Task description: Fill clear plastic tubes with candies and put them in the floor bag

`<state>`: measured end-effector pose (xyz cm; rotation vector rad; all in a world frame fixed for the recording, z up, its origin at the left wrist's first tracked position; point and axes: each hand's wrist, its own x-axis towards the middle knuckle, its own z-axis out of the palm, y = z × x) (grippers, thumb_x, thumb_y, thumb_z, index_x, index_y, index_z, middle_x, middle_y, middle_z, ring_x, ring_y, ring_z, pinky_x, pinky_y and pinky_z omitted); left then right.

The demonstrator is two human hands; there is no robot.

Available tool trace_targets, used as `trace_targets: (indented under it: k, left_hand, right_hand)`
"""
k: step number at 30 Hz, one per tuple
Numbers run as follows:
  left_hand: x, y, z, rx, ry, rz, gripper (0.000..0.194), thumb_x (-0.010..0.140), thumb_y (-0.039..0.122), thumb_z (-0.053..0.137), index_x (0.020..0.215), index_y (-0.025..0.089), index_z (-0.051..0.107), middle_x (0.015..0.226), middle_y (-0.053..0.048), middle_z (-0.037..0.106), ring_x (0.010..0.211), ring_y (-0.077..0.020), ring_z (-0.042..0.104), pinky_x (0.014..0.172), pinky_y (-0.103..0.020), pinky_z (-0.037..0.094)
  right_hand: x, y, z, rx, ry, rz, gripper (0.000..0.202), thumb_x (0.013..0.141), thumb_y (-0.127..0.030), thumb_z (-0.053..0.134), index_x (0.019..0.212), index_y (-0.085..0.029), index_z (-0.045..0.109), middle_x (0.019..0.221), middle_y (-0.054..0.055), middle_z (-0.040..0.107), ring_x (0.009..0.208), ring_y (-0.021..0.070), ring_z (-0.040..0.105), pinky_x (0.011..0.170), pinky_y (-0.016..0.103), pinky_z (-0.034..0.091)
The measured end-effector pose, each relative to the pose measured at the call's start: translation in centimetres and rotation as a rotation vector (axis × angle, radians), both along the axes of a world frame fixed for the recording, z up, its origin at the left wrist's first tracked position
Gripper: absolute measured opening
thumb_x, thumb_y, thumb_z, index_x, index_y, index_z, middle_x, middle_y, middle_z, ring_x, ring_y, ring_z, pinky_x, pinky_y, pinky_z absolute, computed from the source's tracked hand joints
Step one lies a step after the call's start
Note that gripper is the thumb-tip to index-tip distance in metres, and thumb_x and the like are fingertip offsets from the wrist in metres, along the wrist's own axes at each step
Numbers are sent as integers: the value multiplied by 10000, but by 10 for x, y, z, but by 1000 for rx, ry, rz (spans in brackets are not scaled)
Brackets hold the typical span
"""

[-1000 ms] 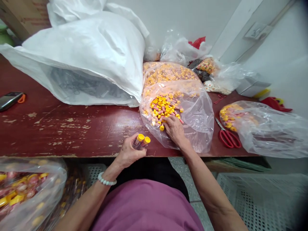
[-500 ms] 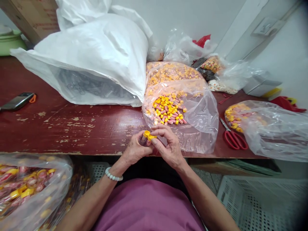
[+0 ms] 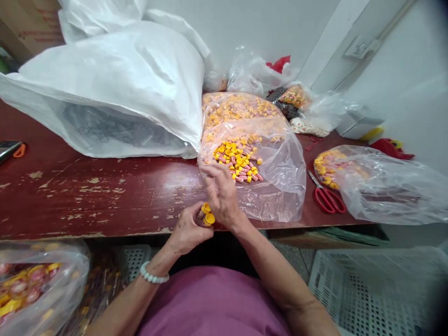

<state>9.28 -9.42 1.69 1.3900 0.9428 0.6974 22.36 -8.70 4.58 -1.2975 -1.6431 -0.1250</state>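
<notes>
My left hand (image 3: 187,229) is wrapped round two small clear tubes that have yellow caps (image 3: 209,220), their capped ends pointing up. My right hand (image 3: 222,193) is just above and beside them, its fingers stretched out and nothing seen in its grip; its palm side is partly hidden. Beyond the right fingertips, a clear plastic bag (image 3: 283,158) lies open on the table, with many yellow caps and red-and-white patterned pieces (image 3: 240,161) spilling toward its mouth.
A big white sack (image 3: 122,70) of clear tubes stands on the red table (image 3: 105,196). Red-handled scissors (image 3: 329,199) and another clear bag (image 3: 385,186) lie to the right. Below are a bag of filled tubes (image 3: 66,275) at left and a white basket (image 3: 367,289) at right.
My right hand has let go of the yellow cap and moved up toward the bag, its fingers straightening. Both tubes in my left hand now show seated caps. The view has shifted right.
</notes>
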Motion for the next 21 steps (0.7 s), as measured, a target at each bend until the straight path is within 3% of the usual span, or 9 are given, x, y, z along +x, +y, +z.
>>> trace_targets:
  k: [2,6,8,12,15,17,21]
  left_hand:
    - [-8,6,-2,-61,31,45,286,541,100,631,813,154,560,679,31,580,535,-94,496,423,-176,371]
    - [-17,18,-4,-88,46,181,330,558,148,639,873,163,541,733,23,599,536,-99,506,392,-174,375]
    - [-15,21,-4,-8,31,185,296,562,138,629,843,160,537,714,30,588,543,-89,499,430,-172,383]
    - [-7,20,-3,216,81,135,188,574,112,598,736,154,514,659,41,536,588,-79,487,522,-174,382]
    - [-3,20,-1,330,184,125,161,583,109,579,707,164,492,637,47,494,582,-76,461,515,-175,349]
    - [-3,20,1,361,226,116,170,580,100,565,715,170,489,642,48,494,577,-77,457,511,-178,343]
    - [0,21,2,381,302,43,215,570,85,549,766,170,529,669,39,540,588,-91,477,527,-194,359]
  right_hand:
    - [22,3,-10,-99,-12,-161,233,929,-276,409,1097,-200,552,1057,79,584,1032,193,523,915,368,422]
    - [59,0,-38,-426,-249,-396,262,830,-381,574,992,-176,597,954,103,564,921,238,518,789,357,442]
    - [68,-5,-52,-497,-298,-425,226,835,-349,562,974,-176,598,949,103,561,908,236,519,758,335,439]
    - [75,-8,-64,-453,-226,-404,187,853,-224,483,997,-161,583,978,109,570,914,222,532,770,326,438]
    - [77,-8,-58,-400,-133,-386,198,833,-165,458,985,-141,583,974,122,576,911,224,539,779,347,445]
    - [73,-13,-45,-335,-8,-328,183,831,-164,466,973,-150,580,944,100,585,870,204,548,766,340,456]
    - [44,-33,-4,-282,167,3,189,847,-185,494,1020,-191,570,918,44,596,785,147,560,724,295,476]
